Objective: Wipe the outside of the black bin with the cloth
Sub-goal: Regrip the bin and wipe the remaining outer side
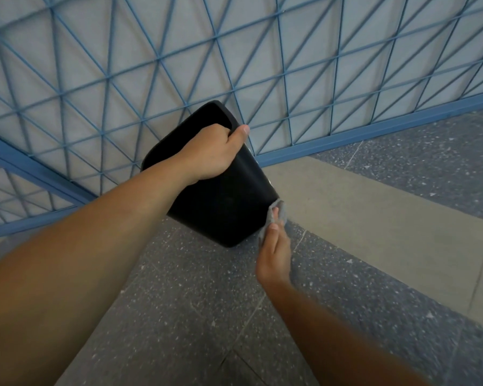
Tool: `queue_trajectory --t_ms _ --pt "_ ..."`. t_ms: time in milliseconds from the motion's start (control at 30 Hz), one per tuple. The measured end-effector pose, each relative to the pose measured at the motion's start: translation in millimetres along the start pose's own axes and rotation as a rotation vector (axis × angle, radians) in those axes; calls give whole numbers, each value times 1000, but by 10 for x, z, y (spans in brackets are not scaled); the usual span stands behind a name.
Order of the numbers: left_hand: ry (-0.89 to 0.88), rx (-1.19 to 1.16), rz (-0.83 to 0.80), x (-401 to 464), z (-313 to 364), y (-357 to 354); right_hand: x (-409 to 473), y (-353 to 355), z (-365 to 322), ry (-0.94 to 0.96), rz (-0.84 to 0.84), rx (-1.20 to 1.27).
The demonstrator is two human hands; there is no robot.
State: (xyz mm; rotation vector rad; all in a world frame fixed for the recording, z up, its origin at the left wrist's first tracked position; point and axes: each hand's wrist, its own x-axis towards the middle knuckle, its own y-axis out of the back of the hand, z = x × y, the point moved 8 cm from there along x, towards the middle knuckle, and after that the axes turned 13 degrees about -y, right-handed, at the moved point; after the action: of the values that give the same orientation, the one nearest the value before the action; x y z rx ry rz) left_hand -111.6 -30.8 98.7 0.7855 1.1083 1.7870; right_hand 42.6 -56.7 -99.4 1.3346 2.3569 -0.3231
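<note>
The black bin (221, 199) hangs tilted in the air in the middle of the view, its open mouth turned up and to the left. My left hand (212, 151) grips its rim, fingers inside and thumb along the outer edge. A small grey cloth (279, 211) lies against the bin's lower right corner near the base. My right hand (273, 254) holds the cloth there from below, its fingertips pressing it to the bin's side. Most of the cloth is hidden behind the fingers and the bin.
A blue metal lattice railing (151, 68) over pale panels fills the upper half, close behind the bin. Below is a dark speckled floor (179, 302) with a lighter grey strip (360, 218) running diagonally on the right.
</note>
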Motion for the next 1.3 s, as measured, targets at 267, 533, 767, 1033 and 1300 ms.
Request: queue_trajectory --t_ms 267,533,767,1033,1300 --pt "60 -78 15 40 -38 -40 110 -232 1 -33 19 -55" --pt "32 -74 -38 35 30 -169 313 -130 -18 -90 59 -3" --pt "50 -60 -7 38 7 -111 183 -271 68 -249 13 130" --pt "51 -66 6 -3 -31 -91 157 -180 73 -272 -58 160" --pt "-37 -36 -57 -70 49 -118 513 518 -146 -364 87 305"
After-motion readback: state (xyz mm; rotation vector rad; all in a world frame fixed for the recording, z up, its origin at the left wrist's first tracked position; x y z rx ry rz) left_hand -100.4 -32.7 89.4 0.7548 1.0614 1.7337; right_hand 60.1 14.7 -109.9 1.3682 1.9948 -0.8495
